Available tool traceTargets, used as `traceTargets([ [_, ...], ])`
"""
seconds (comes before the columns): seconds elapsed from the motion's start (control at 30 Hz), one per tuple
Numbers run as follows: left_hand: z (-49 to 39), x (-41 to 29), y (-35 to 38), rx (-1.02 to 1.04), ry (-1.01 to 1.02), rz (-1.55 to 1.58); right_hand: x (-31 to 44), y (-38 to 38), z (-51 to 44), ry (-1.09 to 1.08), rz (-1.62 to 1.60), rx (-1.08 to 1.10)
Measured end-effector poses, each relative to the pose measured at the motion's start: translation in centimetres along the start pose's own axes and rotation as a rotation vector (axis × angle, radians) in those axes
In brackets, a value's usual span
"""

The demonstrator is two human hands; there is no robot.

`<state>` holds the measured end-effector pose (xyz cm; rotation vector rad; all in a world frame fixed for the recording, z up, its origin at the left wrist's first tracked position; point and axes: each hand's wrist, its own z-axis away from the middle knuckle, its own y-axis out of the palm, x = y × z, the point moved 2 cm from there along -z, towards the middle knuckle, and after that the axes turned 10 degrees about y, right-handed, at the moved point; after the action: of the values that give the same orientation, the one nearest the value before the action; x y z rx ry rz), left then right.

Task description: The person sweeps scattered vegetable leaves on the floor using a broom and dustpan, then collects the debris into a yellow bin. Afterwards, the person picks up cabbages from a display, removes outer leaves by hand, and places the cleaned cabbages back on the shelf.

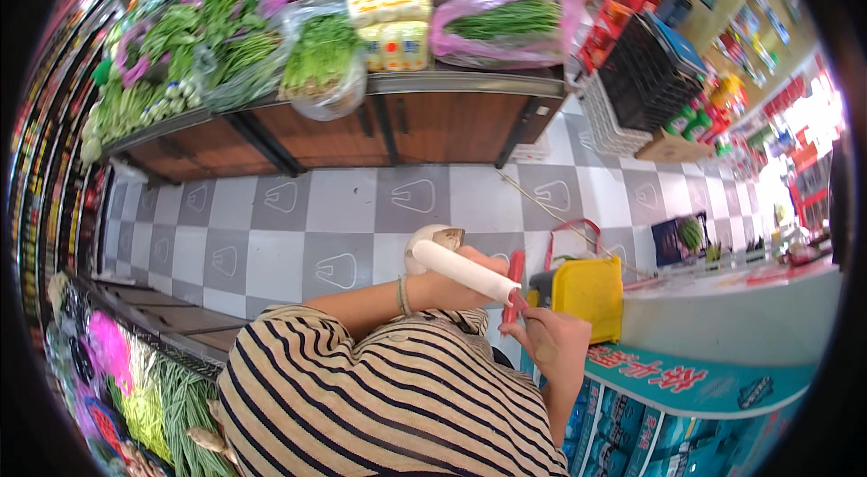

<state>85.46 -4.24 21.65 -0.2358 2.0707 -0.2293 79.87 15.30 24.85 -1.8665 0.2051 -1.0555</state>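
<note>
A white cylindrical roll (467, 270) with a hollow end slants across the space before my waist. My left hand (474, 280), with a band at its wrist, grips the roll from behind, so some of its fingers are hidden. To the right, my right hand (552, 341) pinches a red plastic piece (517, 267) with a bar across it. One part of that piece meets the hollow end of the roll; how far it goes inside, I cannot tell. Below the hands is my striped top (379, 402). Past the roll, a light shoe (430, 240) shows on the floor.
A vegetable counter (447, 128) with bagged greens (504, 23) runs along the far side. Close on the right stand a yellow bin (589, 297) and a teal display stand (650, 379). Black crates (647, 77) are stacked farther off. More vegetables (189, 402) lie at lower left.
</note>
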Motion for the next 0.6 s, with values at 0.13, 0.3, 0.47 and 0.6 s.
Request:
traceTargets([
  [0.13,6.0,-2.5,-5.1,-0.045,-0.114,-0.051,7.6,2.1,-3.4,-0.482,-0.234,-0.156],
  [0.3,13.1,-6.5,-8.9,-0.205,-0.076,-0.261,18.7,6.9,-4.9,-0.72,-0.623,0.002],
  [0.47,21.4,-8.5,-11.8,-0.517,-0.12,-0.387,27.1,12.8,-5.8,-0.968,-0.863,0.424],
  [0.6,24.6,-8.4,-12.2,-0.799,-0.105,-0.578,31.1,15.7,-6.8,-0.984,-1.012,0.716],
])
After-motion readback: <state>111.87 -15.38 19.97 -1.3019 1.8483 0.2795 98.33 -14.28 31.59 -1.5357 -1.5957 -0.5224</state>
